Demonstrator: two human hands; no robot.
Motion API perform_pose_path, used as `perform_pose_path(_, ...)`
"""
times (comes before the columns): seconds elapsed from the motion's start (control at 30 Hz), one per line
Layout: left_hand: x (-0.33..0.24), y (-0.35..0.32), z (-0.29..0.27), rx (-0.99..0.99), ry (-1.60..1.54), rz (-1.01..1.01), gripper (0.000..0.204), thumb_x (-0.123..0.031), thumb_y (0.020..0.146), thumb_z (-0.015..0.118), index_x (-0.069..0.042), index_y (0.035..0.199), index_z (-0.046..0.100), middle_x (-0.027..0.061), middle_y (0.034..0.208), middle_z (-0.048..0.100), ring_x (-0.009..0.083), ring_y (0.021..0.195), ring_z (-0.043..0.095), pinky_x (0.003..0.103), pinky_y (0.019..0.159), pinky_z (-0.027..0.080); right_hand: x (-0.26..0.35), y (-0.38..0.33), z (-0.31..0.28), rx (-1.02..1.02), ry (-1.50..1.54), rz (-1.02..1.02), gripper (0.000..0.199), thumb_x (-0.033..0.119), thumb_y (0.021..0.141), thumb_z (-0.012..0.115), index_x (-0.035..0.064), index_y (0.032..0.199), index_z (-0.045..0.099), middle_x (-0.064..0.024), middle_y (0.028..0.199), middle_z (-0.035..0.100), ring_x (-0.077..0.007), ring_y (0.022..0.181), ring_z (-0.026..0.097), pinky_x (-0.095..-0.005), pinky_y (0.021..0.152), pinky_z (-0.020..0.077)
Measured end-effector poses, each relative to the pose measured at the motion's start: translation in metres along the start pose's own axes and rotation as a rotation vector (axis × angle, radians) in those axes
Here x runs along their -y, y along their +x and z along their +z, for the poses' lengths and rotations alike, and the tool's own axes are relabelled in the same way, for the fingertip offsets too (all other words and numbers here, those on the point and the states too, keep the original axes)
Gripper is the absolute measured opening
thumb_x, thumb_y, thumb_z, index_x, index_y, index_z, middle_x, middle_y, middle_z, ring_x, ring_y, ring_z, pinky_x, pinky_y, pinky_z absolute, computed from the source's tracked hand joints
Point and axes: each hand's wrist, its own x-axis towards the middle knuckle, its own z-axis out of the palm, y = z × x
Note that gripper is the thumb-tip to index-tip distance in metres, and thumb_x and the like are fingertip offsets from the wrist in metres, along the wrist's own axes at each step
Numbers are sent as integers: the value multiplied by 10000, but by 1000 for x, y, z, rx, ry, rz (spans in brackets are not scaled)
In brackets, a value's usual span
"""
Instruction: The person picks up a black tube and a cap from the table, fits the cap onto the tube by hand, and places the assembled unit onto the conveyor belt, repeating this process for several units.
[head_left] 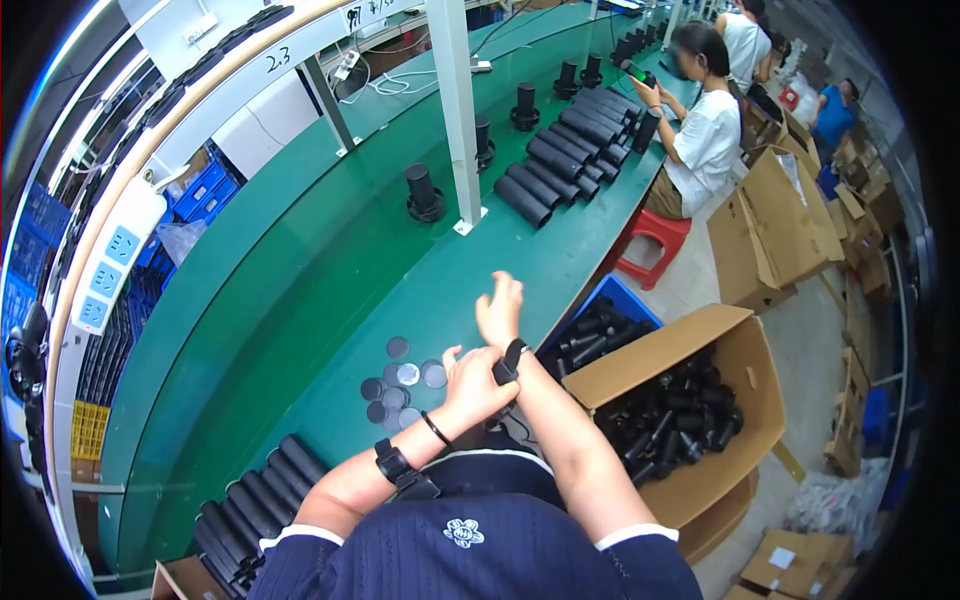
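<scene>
My left hand (pixel 476 384) reaches across to my right wrist and closes on the black wrist strap (pixel 508 366) there; some of its fingers are hidden. My right hand (pixel 499 310) is held over the green bench, with loosely bent fingers apart and nothing in them. Beside my left hand lies a loose group of dark round discs (pixel 374 389), some overlapping. One disc (pixel 408 374) among them looks pale and shiny. A black watch-like band (pixel 392 460) and a thin black bracelet (pixel 436 429) are on my left forearm.
Black tubes (pixel 255 505) lie in a row at lower left, and more tubes (pixel 560 155) lie farther along the green bench (pixel 370 335). A white post (pixel 455 110) rises from it. To the right stand a blue bin (pixel 612 292) and a carton (pixel 758 400) of black parts. A co-worker (pixel 705 130) sits beyond.
</scene>
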Motion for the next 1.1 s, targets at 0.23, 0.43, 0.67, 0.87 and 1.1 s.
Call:
perform_pose_path(0.23, 18, -7, 21, 183, -640, -448, 223, -80, 643, 698, -4, 838, 620, 59, 811, 649, 140, 764, 596, 279, 687, 464, -12, -23, -2, 554, -910, -607, 185, 179, 812, 537, 100, 843, 701, -49, 901, 648, -226, 927, 569, -391, 742, 425)
perform_pose_path(0.43, 29, -8, 42, 205, -1023, -661, 108, -67, 741, 710, -4, 760, 624, 14, 663, 593, 101, 561, 541, 225, 519, 424, -29, -62, 11, 729, -1303, -867, 210, 213, 836, 534, 105, 884, 708, -75, 859, 644, -280, 850, 568, -459, 643, 383)
perform_pose_path(0.67, 17, -22, 31, 558, -477, -114, 249, -263, 732, 711, -39, 815, 642, 85, 695, 617, 216, 758, 609, 310, 724, 448, -23, -95, 24, 865, -889, -550, 182, 189, 801, 581, 69, 852, 709, -93, 889, 698, -257, 842, 664, -409, 678, 510)
perform_pose_path(0.87, 17, -19, 9, 285, -389, 245, 240, -210, 731, 686, -76, 901, 582, 88, 972, 579, 270, 996, 482, 406, 922, 332, -47, -6, 13, 188, 461, 349, 154, 135, 838, 570, 16, 813, 665, -142, 708, 659, -268, 604, 639, -362, 536, 497)
perform_pose_path(1.1, 4, -9, -16, 165, -200, 255, 269, -115, 702, 613, -55, 949, 524, 100, 987, 567, 278, 941, 527, 385, 930, 300, 10, 44, -18, 192, 1504, 948, 79, 105, 855, 596, 37, 886, 621, -45, 689, 561, -159, 595, 520, -255, 518, 412)
